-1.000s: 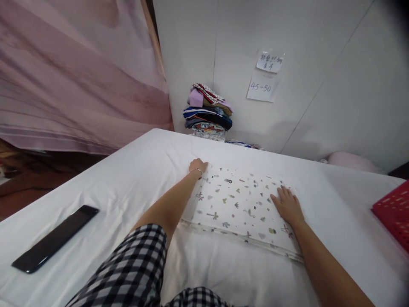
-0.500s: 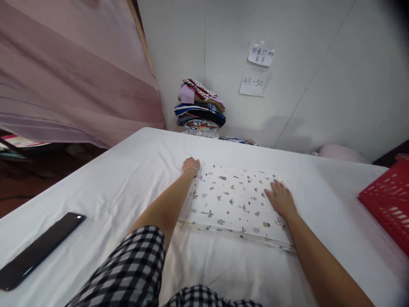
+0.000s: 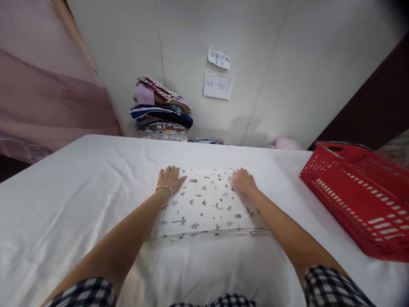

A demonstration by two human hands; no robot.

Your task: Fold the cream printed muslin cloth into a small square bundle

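A white cloth with small printed plants and shapes (image 3: 207, 200) lies folded in several layers on the white-covered table (image 3: 105, 170). Its layered edge faces me. My left hand (image 3: 171, 180), with a bracelet at the wrist, rests palm down with fingers spread on the cloth's far left corner. At the far right corner my right hand (image 3: 245, 182) lies flat, fingers a little apart, pressing on the fabric. Neither hand grips anything.
A red plastic basket (image 3: 358, 192) stands on the table at the right. Behind the table are a stack of folded clothes (image 3: 162, 111) and a pink object (image 3: 287, 143). Paper notes (image 3: 217, 85) hang on the wall. A pink curtain (image 3: 47, 85) hangs at the left.
My left hand has opened from a curled shape and lies flat. My right hand has moved toward the cloth's far edge. The view has turned right, showing more basket; the dark phone-like object has left view.
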